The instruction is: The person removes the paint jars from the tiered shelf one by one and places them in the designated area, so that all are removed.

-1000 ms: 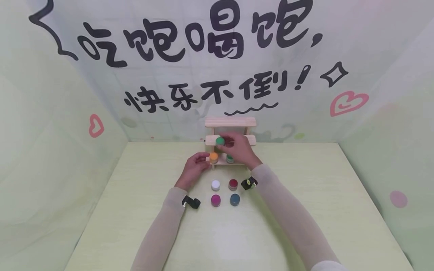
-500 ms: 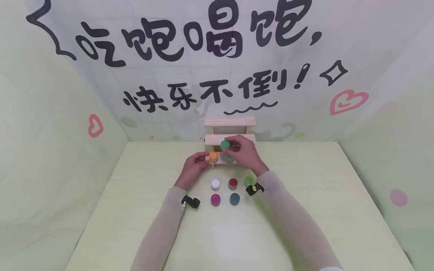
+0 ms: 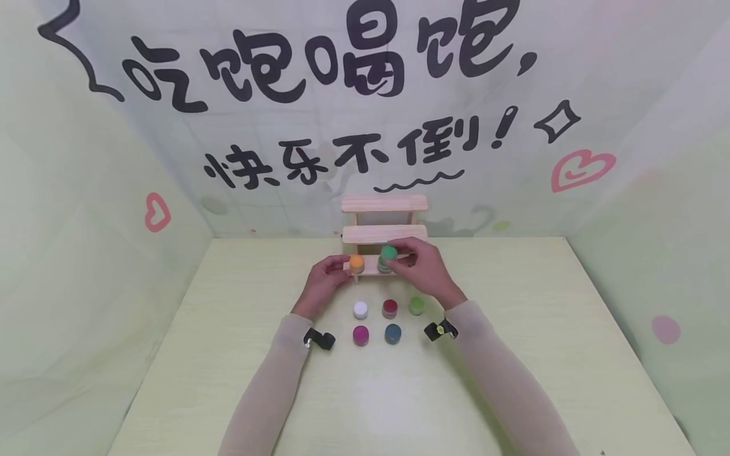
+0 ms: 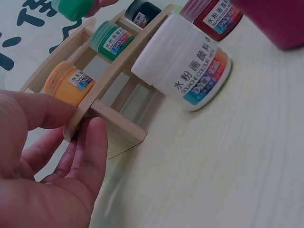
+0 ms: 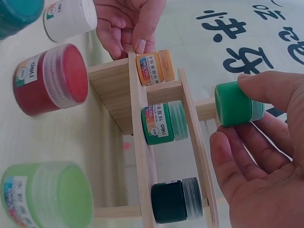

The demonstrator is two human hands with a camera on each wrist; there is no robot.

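Observation:
A small wooden stepped rack (image 3: 384, 234) stands against the back wall. My left hand (image 3: 321, 288) grips the left end of its lowest shelf, thumb above and fingers below, beside an orange paint jar (image 4: 70, 83). My right hand (image 3: 424, 269) pinches a green paint jar (image 5: 236, 103) between thumb and fingers. In the head view, this jar overlaps a second green jar (image 5: 162, 122) standing mid-shelf. A dark paint jar (image 5: 172, 202) occupies the other end of that shelf; the right hand hides it in the head view.
On the table before the rack stand a white jar (image 3: 360, 310), a red jar (image 3: 390, 308), a light green jar (image 3: 417, 306), a magenta jar (image 3: 361, 335) and a blue jar (image 3: 393, 334). Behind hangs a cloth wall (image 3: 285, 117) with black lettering.
My right hand has carried the green jar rightward and nearer to me, from before the middle shelf to the lowest one. The light green jar has come into sight. The left hand keeps its place.

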